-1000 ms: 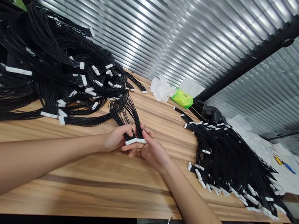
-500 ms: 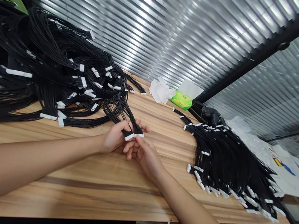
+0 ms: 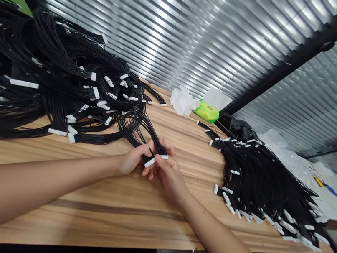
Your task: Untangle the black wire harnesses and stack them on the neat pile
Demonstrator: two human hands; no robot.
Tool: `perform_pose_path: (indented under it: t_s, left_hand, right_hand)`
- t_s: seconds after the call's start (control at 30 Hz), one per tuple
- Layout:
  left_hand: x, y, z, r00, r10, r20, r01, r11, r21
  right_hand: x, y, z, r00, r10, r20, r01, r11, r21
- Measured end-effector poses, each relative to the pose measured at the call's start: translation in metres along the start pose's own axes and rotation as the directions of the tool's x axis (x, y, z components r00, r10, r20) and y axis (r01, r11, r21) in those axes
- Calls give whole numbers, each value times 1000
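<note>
Both hands meet over the middle of the table around one black wire harness [image 3: 139, 127] with white connectors on its ends. My left hand [image 3: 133, 159] is closed around the wires just behind a white connector [image 3: 149, 162]. With thumb and fingers my right hand [image 3: 170, 172] pinches the other white connector [image 3: 162, 157], whose wires run back beside the first. The two connectors lie close together at an angle. The harness's loop trails back to the edge of a big pile of similar harnesses [image 3: 68, 73]. Some fingertips are hidden behind the wires.
A second row of black harnesses [image 3: 261, 187] lies on the right of the wooden table [image 3: 104, 214]. Crumpled tissue [image 3: 182, 101] and a green tissue pack [image 3: 207, 111] are at the back, before metal blinds [image 3: 133, 20]. A yellow-and-blue tool [image 3: 326, 186] rests at far right.
The two connectors in my hands have turned and drawn slightly apart, the left one tilting more steeply. The whole view has shifted a little.
</note>
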State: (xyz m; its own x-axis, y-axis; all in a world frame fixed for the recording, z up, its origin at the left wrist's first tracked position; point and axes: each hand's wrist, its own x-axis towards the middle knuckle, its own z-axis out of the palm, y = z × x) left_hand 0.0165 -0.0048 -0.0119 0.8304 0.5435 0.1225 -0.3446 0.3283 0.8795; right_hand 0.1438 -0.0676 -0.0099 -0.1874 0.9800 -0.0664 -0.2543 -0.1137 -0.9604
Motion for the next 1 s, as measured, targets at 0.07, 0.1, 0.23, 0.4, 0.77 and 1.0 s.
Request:
perform_pose_path:
  t_s: [0.07,0.1,0.23,0.4,0.77,1.0]
  left_hand:
    - [-1,-2,-2,1000,-8,-21,9,999,52]
    - [-2,-3,-2,1000,-20,-21,21,997,71]
    - [-3,-3,0,999,-30,-24,33,991,128]
    - [4,7,8,960,114,-255,-50,969,242]
    - [8,14,-2,784,355,-510,-91,877,472]
    - [8,13,-1,750,389,-535,-99,866,490]
  right_hand:
    - [-1,0,0,999,-12,-33,11,999,-44]
    - [-1,0,0,999,-13,-44,11,998,-56]
    - [-1,-4,2,997,-40,-73,33,996,-85]
    - [3,-9,-5,964,-131,-233,117,990,-76]
    - [9,-13,-20,836,-348,-425,247,929,-275]
    - [12,-10,-21,840,-326,-434,258,943,-208]
